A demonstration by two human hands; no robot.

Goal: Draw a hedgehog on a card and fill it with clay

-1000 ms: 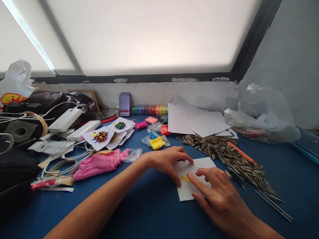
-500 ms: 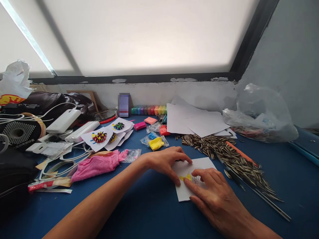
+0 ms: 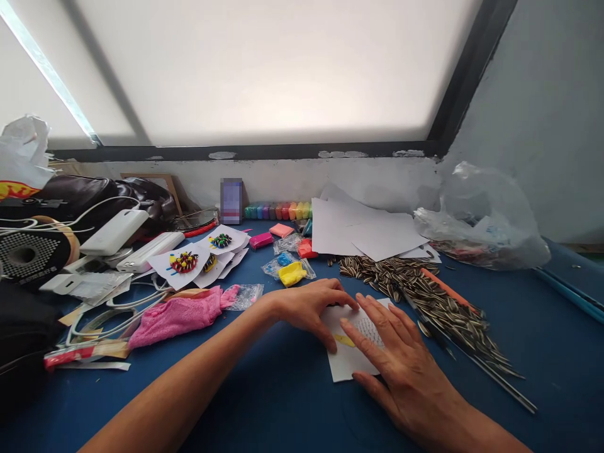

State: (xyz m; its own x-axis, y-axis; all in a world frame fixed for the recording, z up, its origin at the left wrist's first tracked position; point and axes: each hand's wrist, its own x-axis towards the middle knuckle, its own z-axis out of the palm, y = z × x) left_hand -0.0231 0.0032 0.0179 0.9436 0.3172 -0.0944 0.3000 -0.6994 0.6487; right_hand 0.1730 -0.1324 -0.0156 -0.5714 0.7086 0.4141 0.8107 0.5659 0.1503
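Smooth, deep-blue tabletop (image 3: 264, 390) spreads before us, backed by a rough white wall (image 3: 268, 176). On it, straight ahead, we have a white paper card (image 3: 346, 368) bearing a flat yellow piece (image 3: 344, 340) beside a drawn, scale-like pattern (image 3: 369, 331). Right of the card lies a heap of slim, striped, pointed seeds (image 3: 443, 308), with a flat orange strip (image 3: 450, 289) and a thin metal rod (image 3: 504, 385) along it. Beyond the card's left side we see a soft, crumpled yellow lump (image 3: 292, 274); farther left are paper cards (image 3: 163, 267) with bristly, colored shapes (image 3: 184, 263) and a fuzzy pink cloth (image 3: 182, 318). Thin white sheets (image 3: 372, 226) overlap near the wall, next to a wrinkled, translucent plastic bag (image 3: 486, 214). Against half a second ago, our right hand (image 3: 401, 358) no longer has its index fingertip on the yellow piece; the tip now lies beyond it, and the fingers stretch straighter across the card. They are released, slightly parted; we cannot tell whether they touch the paper. Our left hand (image 3: 309, 311) stays arched at the card's left side, thumb spread from fingers, touching the paper and grasping nothing.
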